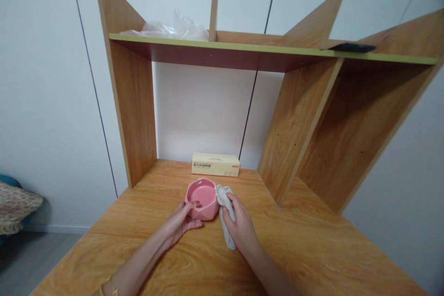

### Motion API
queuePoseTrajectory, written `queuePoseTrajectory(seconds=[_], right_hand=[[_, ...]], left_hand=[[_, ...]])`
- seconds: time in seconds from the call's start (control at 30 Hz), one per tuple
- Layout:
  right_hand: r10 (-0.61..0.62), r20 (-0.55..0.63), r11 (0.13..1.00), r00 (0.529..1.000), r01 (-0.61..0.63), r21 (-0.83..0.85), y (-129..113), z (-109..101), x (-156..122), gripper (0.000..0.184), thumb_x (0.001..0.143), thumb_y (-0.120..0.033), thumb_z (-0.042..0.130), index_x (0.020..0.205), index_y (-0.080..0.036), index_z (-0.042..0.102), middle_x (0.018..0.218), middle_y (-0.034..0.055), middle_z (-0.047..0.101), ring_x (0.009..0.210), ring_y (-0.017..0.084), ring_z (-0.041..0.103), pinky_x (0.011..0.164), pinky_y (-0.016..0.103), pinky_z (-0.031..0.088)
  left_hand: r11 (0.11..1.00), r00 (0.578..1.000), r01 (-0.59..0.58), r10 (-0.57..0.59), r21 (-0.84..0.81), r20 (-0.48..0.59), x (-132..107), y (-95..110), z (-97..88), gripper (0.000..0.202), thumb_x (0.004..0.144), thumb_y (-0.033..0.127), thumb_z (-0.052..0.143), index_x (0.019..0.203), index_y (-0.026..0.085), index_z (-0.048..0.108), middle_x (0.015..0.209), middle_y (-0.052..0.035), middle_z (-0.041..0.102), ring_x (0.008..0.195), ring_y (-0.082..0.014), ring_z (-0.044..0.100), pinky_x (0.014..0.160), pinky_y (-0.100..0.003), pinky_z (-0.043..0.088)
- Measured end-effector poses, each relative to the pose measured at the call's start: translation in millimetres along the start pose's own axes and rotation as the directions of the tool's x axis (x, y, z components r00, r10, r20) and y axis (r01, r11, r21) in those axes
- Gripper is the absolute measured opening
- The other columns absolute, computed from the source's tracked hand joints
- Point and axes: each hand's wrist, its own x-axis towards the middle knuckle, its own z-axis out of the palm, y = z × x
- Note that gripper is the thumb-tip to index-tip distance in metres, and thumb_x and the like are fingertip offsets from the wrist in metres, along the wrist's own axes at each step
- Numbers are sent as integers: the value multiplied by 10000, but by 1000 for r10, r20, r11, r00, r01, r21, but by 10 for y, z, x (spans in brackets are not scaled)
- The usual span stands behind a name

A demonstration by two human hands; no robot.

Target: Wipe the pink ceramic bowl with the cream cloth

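A pink faceted ashtray with notches in its rim is held over the wooden desk, tilted slightly toward me. My left hand grips its near left side, thumb over the rim and fingers beneath. In my right hand is a bunched light grey cloth, pinched between thumb and fingers. The cloth's upper end touches the right outer side of the ashtray, and its lower end hangs toward the desk. The fingertips under the ashtray are partly hidden.
Behind the ashtray a pale yellow box stands on the desk. A wooden shelf unit rises at the back, with upright panels on both sides. Clear plastic bags and a dark flat object lie on its upper shelf.
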Motion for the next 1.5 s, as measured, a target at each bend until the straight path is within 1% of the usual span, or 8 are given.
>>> queuePoseTrajectory(seconds=[0.3, 0.57, 0.77, 0.93, 1.1, 1.3, 1.4, 1.5], right_hand=[[99, 19, 995, 995, -98, -22, -37, -22, 0, 300, 709, -198, 444, 997, -204, 526, 997, 56, 627, 909, 190, 579, 805, 317, 442], [195, 39, 965, 980, -198, 169, 76, -70, 71, 281, 743, -227, 416, 1007, -187, 501, 937, 54, 642, 846, 183, 595, 761, 296, 452], [230, 77, 957, 970, -240, 165, 72, -82, 82, 240, 708, -209, 437, 923, -201, 544, 882, 40, 658, 819, 194, 601, 727, 293, 457], [269, -48, 954, 962, -259, 151, 104, -125, 106, 257, 750, -270, 417, 962, -179, 530, 915, 60, 646, 831, 199, 593, 741, 304, 453], [187, -72, 975, 980, -177, 135, 117, -104, 100, 294, 787, -273, 376, 1020, -170, 523, 1045, 93, 601, 975, 203, 544, 860, 330, 405], [180, -88, 983, 980, -182, -17, 15, -135, 58, 270, 740, -231, 410, 981, -177, 519, 921, 63, 630, 838, 192, 571, 754, 309, 437], [32, -145, 986, 989, -56, -159, -54, -181, 39, 266, 725, -204, 421, 960, -171, 542, 903, 69, 631, 849, 200, 558, 766, 315, 413], [-140, -29, 954, 990, 127, -272, -133, -180, 21, 265, 727, -162, 430, 949, -177, 573, 912, 69, 626, 861, 196, 540, 783, 315, 378]], left_hand=[[998, 997, -60, 60, 13, -43, 25, -53, 2, 325, 703, 288, 615, 929, 180, 409, 889, -45, 582, 484, -66, 574, 565, -257, 541], [956, 990, -139, 136, 257, 28, 7, -86, 57, 547, 628, 299, 700, 1049, 169, 376, 834, -62, 610, 547, -131, 613, 560, -299, 535], [741, 887, -409, 461, 532, 40, 28, -44, -20, 603, 559, 324, 716, 1057, 139, 432, 975, -96, 591, 878, -215, 581, 785, -341, 469], [582, 824, -479, 557, 658, 107, -19, -13, -16, 597, 585, 317, 676, 1082, 138, 398, 986, -93, 564, 893, -227, 555, 803, -366, 440], [473, 785, -520, 593, 712, 180, -70, -35, 25, 567, 576, 270, 673, 1069, 149, 420, 1016, -109, 555, 917, -247, 541, 808, -361, 431], [503, 792, -491, 598, 711, 125, -17, -95, 24, 540, 579, 294, 672, 1031, 156, 411, 982, -97, 558, 893, -240, 547, 786, -345, 436], [536, 800, -449, 597, 715, 55, -5, -88, 26, 499, 565, 326, 686, 960, 178, 420, 922, -77, 569, 853, -235, 556, 762, -337, 443], [539, 812, -431, 581, 723, 51, -25, -61, 35, 472, 576, 349, 681, 929, 185, 415, 913, -75, 575, 839, -227, 560, 754, -328, 449]])
